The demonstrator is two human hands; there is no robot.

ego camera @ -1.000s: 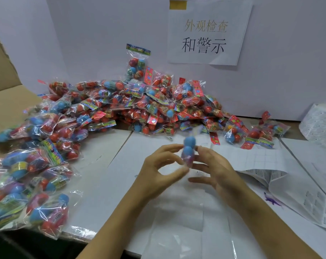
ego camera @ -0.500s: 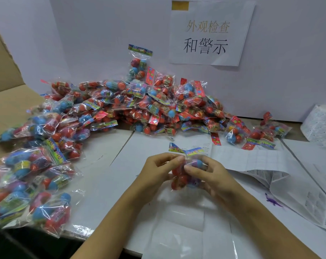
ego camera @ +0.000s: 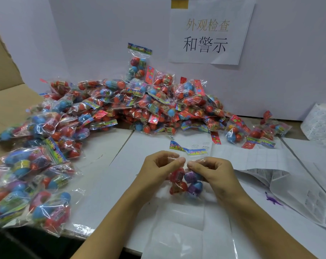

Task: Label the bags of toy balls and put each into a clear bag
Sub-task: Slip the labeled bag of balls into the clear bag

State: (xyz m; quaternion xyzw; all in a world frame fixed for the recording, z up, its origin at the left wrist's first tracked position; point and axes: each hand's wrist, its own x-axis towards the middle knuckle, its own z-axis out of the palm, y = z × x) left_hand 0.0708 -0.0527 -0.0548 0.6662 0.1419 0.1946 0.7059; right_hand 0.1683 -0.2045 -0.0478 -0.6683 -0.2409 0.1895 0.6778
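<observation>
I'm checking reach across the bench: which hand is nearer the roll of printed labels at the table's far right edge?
Right. The right hand pinches the bag of toy balls at centre, on the side toward the label roll; the left hand pinches the same bag's other side, farther away.

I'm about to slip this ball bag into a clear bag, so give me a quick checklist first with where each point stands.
1. Ball bag held by both hands, left hand, right hand: ok.
2. Label on it: white printed patch by the header, cannot tell if it's on the bag.
3. Clear bags flat below the hands: ok.
4. Clear bag mouth open: cannot tell.
5. Label sheets nearby: ok.
</observation>
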